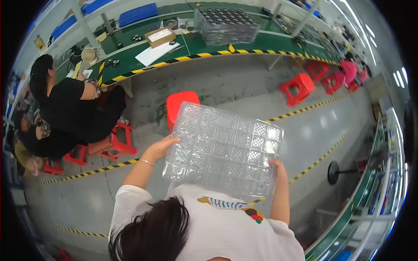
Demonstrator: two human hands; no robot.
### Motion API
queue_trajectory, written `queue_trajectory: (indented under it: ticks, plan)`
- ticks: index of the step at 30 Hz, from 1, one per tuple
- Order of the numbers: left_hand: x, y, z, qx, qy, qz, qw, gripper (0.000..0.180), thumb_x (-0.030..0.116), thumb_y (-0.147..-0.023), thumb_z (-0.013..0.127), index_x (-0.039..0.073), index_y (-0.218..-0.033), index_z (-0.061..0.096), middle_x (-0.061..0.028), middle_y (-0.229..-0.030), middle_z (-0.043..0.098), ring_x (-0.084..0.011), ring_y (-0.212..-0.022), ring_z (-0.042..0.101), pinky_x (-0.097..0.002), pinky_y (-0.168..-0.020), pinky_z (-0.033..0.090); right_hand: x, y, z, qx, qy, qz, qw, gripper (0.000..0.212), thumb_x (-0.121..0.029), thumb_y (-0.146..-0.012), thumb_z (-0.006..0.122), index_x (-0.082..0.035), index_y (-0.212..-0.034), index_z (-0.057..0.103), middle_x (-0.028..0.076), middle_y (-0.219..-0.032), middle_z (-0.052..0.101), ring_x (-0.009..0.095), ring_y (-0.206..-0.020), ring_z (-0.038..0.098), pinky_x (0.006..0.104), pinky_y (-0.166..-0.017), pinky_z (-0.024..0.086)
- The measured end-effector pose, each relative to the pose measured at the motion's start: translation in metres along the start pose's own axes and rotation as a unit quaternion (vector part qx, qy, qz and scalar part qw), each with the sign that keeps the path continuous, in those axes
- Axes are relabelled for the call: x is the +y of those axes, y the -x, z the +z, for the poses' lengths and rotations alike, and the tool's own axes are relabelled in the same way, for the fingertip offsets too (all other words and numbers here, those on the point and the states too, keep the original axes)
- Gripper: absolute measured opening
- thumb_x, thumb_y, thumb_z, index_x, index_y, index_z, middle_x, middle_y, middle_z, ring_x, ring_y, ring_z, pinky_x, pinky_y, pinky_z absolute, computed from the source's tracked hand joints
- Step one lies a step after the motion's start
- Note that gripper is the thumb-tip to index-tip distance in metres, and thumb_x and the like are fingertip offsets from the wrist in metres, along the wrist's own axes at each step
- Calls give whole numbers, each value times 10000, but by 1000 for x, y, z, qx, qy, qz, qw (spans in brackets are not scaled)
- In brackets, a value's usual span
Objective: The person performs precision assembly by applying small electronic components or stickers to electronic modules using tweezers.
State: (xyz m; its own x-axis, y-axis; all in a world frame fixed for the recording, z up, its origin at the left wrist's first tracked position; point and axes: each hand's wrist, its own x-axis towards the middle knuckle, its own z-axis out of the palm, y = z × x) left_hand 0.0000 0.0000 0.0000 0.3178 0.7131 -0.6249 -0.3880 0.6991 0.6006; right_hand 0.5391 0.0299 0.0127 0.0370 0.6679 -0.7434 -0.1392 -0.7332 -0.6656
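Between my two hands is a transparent plastic tray point(220, 152) with a grid of square pockets, held in front of my body above the floor. It may be a thin stack of such trays; the edge does not show this plainly. My left hand point(163, 145) grips its left edge, thumb on top. On the opposite edge my right hand point(278, 169) is closed, its other fingers hidden under the plastic. No parts show in the pockets.
Ahead runs a green workbench point(189, 45) edged with striped tape, bearing a stack of filled transparent trays point(226, 27) and a cardboard box point(160, 37). A red stool point(180, 104) stands just beyond my tray. Seated people point(65, 100) work at left. A black fan point(333, 173) is at right.
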Motion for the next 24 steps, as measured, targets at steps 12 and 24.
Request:
queue_trajectory:
  ticks: [12,24]
  plan:
    - [31,-161,19,37,83,95,991,524,115,-795,630,44,-1292,480,-128,-1135,626,-268,-1013,628,-420,-900,510,-79,-147,-27,-57,-48,-117,990,542,-262,-803,666,-13,-1255,500,119,-1144,599,256,-1041,585,397,-900,484]
    - [151,-269,74,120,110,187,969,514,239,-870,624,49,-1317,457,-103,-1177,596,-231,-1022,613,-374,-872,524,-274,-347,4,-155,35,-144,977,659,-252,-728,629,-12,-1317,458,121,-1172,593,257,-1060,573,376,-918,469]
